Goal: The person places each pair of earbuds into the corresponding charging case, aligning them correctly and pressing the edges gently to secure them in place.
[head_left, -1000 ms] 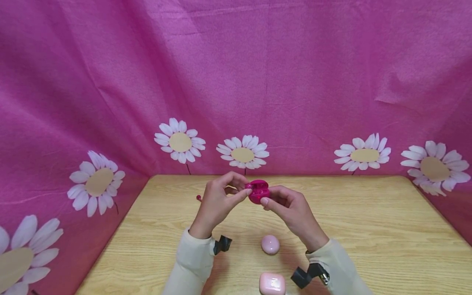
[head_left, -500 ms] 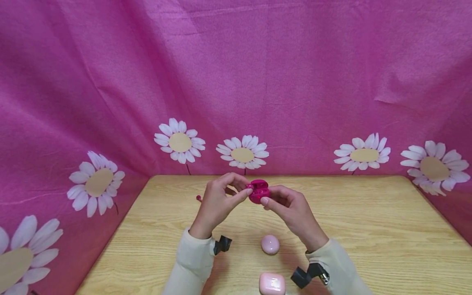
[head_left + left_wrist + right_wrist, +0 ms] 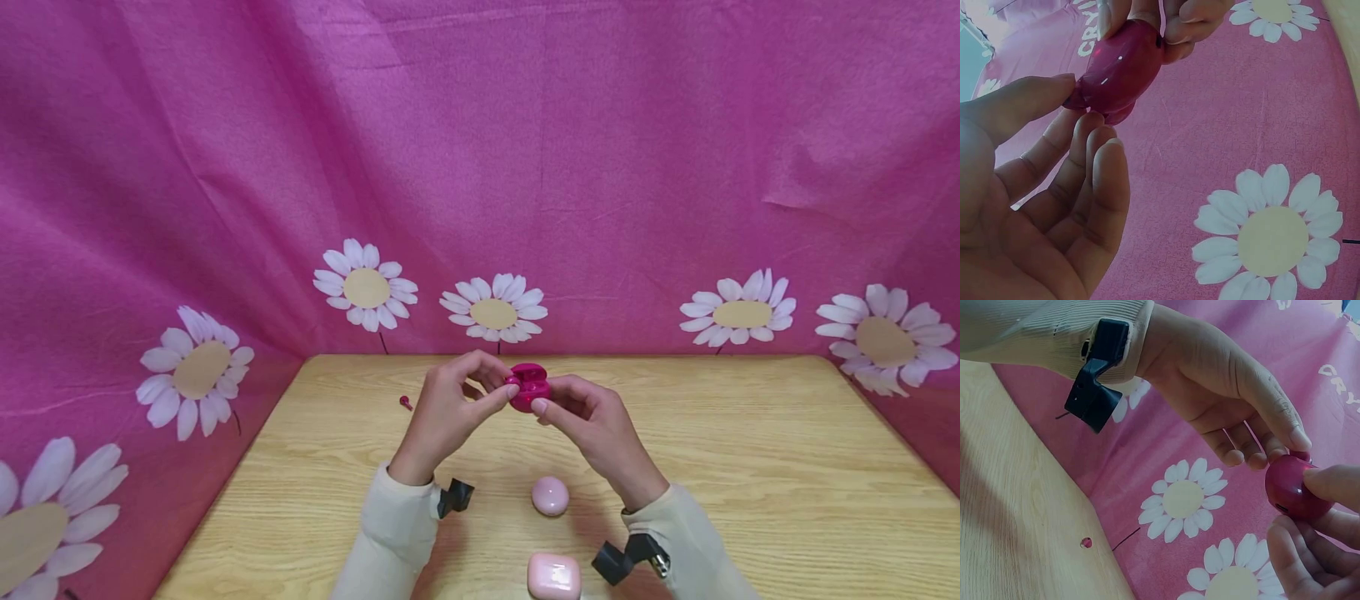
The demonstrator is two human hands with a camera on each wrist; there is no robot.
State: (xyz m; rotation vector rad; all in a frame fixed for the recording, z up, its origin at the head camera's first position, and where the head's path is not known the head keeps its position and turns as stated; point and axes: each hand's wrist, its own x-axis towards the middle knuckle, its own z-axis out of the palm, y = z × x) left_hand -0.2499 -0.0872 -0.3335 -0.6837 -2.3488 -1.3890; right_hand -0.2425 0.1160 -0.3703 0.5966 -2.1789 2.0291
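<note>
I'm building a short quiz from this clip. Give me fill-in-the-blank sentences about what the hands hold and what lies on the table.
Both hands hold a small ____ case above the table.
Near the sleeves lie ____ pale pink cases, round and squarish.
The backdrop is printed with white ____.

Missing words: magenta; two; daisies

The small magenta earbud case (image 3: 528, 387) was glossy and rounded, its lid nearly closed over the base. It was held in the air above the far middle of the worktop (image 3: 750, 467), between both hands' fingertips, and touched nothing else. A dark port showed on its underside.
</note>
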